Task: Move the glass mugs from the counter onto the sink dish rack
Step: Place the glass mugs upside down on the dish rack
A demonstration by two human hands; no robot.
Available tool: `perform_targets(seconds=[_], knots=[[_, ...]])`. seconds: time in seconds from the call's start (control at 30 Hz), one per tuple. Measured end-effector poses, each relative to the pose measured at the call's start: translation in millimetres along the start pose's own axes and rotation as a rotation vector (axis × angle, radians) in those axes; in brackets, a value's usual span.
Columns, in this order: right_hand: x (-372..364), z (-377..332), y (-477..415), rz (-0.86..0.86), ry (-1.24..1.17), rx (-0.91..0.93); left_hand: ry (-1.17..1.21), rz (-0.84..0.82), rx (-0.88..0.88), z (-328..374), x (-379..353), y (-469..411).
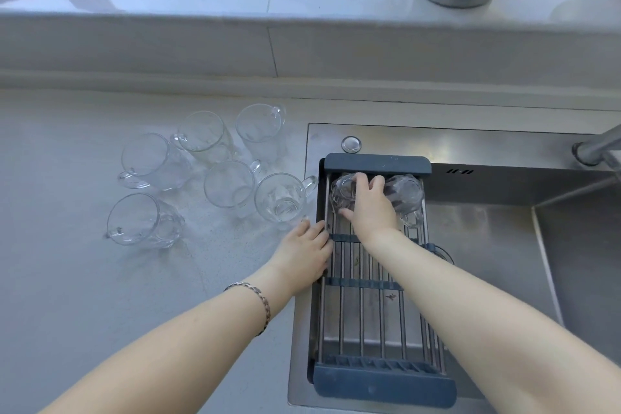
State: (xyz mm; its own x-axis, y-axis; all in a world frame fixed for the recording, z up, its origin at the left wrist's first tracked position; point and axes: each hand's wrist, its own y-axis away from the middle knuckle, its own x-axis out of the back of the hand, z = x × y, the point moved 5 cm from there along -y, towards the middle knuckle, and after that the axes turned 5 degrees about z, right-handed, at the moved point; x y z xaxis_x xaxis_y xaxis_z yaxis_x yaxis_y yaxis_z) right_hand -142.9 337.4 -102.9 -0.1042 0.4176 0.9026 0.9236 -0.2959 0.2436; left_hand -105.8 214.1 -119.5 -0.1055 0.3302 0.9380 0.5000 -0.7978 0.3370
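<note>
**Seating second mug on rack**

Mug (342,191) inverted at rack (379,165) far end, touching rack mug (406,193). Right hand (368,208) grip closed over it; left hand (307,250) flat, empty, steadying the rack edge. Six mugs (232,183) remain on desk (67,279). Settle rim across bars before letting go.

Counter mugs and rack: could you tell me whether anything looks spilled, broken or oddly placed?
Nothing stands out. Six glass mugs stand upright on the counter, two sit at the dish rack's far end, and the right hand rests on one.
</note>
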Motion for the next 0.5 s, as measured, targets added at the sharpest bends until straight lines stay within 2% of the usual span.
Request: perform_targets(seconds=[0.07, 0.17, 0.23, 0.3, 0.33, 0.4, 0.5], knots=[[-0.1, 4.6, 2.8, -0.072, -0.005, 0.039, 0.052, 0.136, -0.016, -2.7, 15.6, 8.2], [11.3, 8.4, 11.1, -0.042, -0.016, 0.128, 0.230, 0.561, -0.045, -16.4, 42.9, 38.3], [20.4, -1.6, 21.4, 0.002, -0.143, 0.183, 0.305, 0.832, 0.067, -34.2, 59.8, 67.4], [20.5, -23.1, 34.2, -0.068, -0.301, 0.236, 0.342, 0.974, 0.264, -58.1, 69.9, 90.1], [15.4, -36.0, 40.3, -0.138, -0.350, 0.247, 0.362, 0.986, 0.390, -72.2, 69.7, 97.3], [-0.3, -58.3, 48.0, -0.240, -0.463, 0.189, 0.440, 0.880, 0.651, -100.3, 66.9, 103.4], [-18.5, -76.8, 45.7, -0.153, -0.688, -0.010, 0.641, 0.579, 0.882, -129.0, 55.3, 97.3]])
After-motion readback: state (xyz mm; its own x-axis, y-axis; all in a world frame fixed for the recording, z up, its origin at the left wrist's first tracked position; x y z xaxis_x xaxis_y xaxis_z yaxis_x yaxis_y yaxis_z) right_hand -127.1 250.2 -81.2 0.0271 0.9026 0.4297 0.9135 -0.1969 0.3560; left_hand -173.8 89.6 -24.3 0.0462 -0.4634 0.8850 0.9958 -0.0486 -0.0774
